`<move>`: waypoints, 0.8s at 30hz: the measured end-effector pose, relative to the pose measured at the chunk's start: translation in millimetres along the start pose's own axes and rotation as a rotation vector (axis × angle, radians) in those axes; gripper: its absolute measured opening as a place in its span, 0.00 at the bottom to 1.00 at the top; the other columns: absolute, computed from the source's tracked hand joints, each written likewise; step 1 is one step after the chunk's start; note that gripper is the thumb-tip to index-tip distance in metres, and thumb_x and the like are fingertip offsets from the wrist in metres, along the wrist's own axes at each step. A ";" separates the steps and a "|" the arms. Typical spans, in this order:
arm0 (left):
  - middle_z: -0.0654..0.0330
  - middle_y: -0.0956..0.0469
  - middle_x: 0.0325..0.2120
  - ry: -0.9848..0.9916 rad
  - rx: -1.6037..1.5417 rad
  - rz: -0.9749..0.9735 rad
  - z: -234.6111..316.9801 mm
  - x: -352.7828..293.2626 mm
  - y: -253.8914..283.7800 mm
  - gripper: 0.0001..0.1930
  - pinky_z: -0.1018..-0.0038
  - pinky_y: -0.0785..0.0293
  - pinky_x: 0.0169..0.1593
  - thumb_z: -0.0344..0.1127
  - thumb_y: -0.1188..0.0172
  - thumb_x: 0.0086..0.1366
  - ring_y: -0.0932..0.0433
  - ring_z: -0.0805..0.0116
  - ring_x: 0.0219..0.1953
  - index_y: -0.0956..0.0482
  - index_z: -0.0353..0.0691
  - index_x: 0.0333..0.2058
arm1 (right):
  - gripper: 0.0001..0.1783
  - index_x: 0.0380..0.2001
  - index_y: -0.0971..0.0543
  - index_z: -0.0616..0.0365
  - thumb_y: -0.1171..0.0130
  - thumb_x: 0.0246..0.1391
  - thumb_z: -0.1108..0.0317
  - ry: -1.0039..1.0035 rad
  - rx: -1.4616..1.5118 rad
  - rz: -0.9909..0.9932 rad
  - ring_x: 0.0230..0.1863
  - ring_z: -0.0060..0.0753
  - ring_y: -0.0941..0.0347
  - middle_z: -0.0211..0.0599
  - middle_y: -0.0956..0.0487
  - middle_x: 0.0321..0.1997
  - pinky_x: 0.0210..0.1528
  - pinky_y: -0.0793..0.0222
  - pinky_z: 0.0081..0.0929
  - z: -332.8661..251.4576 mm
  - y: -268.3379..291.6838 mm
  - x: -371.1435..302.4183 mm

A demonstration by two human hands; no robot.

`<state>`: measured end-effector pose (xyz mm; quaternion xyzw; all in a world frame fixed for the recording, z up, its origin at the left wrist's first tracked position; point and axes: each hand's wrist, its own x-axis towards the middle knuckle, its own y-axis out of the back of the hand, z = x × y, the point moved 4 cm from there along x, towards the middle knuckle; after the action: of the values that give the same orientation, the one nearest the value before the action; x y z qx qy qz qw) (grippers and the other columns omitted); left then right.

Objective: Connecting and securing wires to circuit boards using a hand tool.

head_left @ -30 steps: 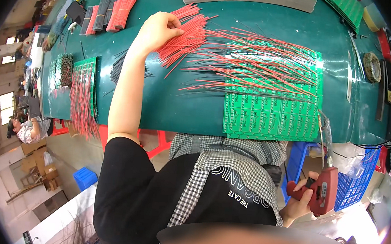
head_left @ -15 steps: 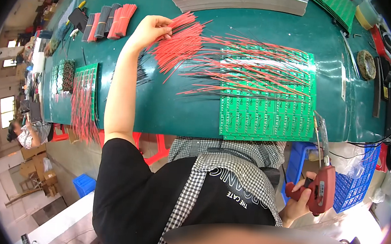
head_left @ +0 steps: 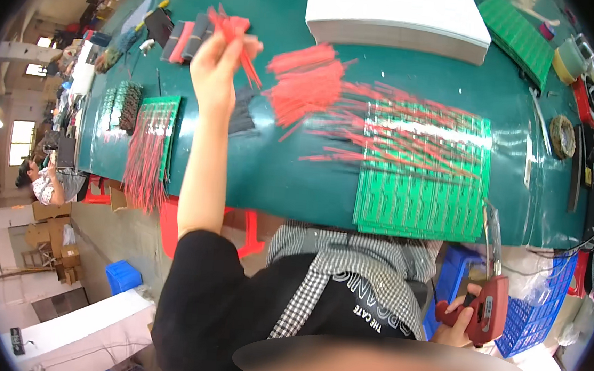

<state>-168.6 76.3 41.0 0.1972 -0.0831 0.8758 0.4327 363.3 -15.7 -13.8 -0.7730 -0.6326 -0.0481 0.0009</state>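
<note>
My left hand [head_left: 215, 67] is raised over the left part of the table, its fingers closed around a small bunch of red wires [head_left: 234, 24]. To its right lies a loose pile of cut red wires [head_left: 306, 85]. Black wires [head_left: 244, 117] lie just beside my left wrist. A panel of green circuit boards [head_left: 414, 205] sits at the table's near edge, with red and black wires [head_left: 412, 135] laid across its far half. Low on the right, my right hand [head_left: 459, 325] grips a red soldering gun [head_left: 491, 309], its tip pointing up toward the panel's right edge.
A white stack of sheets [head_left: 397, 19] stands at the back. Bundled wires [head_left: 183, 40] lie behind my left hand. A wired green board [head_left: 155, 129] is at the left, more green boards [head_left: 518, 39] far right. A tape roll [head_left: 561, 138] and blue crate [head_left: 538, 309] are at right.
My left hand has moved left off the red pile, carrying a bunch of red wires. The view has shifted a little. My right hand keeps its grip on the soldering gun.
</note>
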 end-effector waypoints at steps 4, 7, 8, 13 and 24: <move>0.56 0.19 0.33 0.034 0.032 -0.012 -6.8 -92.1 -12.2 0.04 0.74 0.26 0.41 0.27 0.44 0.65 0.22 0.71 0.35 0.23 0.32 0.35 | 0.23 0.51 0.34 0.66 0.43 0.56 0.64 -0.010 0.097 -0.042 0.23 0.24 0.33 0.44 0.28 0.47 0.24 0.37 0.20 11.3 -4.4 3.8; 0.59 0.19 0.35 0.232 0.062 -0.019 -28.6 -152.8 -9.4 0.06 0.77 0.27 0.43 0.27 0.44 0.65 0.22 0.73 0.38 0.21 0.32 0.38 | 0.19 0.50 0.33 0.65 0.46 0.58 0.67 -0.039 0.116 -0.065 0.25 0.22 0.33 0.41 0.28 0.48 0.26 0.35 0.19 13.9 -4.8 2.9; 0.59 0.19 0.35 0.237 0.016 -0.004 -28.7 -157.1 -9.8 0.06 0.77 0.27 0.43 0.26 0.45 0.65 0.22 0.73 0.38 0.21 0.32 0.37 | 0.19 0.50 0.33 0.65 0.46 0.58 0.67 -0.025 0.127 -0.085 0.25 0.22 0.33 0.41 0.28 0.48 0.26 0.35 0.19 10.8 -7.7 4.6; 0.58 0.19 0.33 0.331 0.108 -0.115 -11.2 -118.1 -18.8 0.08 0.76 0.25 0.43 0.27 0.46 0.65 0.20 0.71 0.37 0.21 0.30 0.39 | 0.22 0.52 0.34 0.66 0.45 0.56 0.69 -0.084 0.081 -0.104 0.25 0.23 0.34 0.45 0.28 0.48 0.25 0.36 0.20 21.0 14.2 -2.8; 0.52 0.18 0.33 1.056 -0.533 -1.252 56.0 -157.5 -139.7 0.09 0.76 0.23 0.41 0.25 0.43 0.63 0.18 0.68 0.33 0.24 0.27 0.41 | 0.26 0.51 0.26 0.67 0.34 0.47 0.74 0.536 -0.385 -0.327 0.52 0.33 0.25 0.43 0.23 0.53 0.53 0.31 0.26 -37.5 -68.1 84.0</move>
<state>43.5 29.8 22.6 -0.3346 0.0505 0.4043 0.8497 310.4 77.7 25.9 -0.6077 -0.7044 -0.3665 0.0134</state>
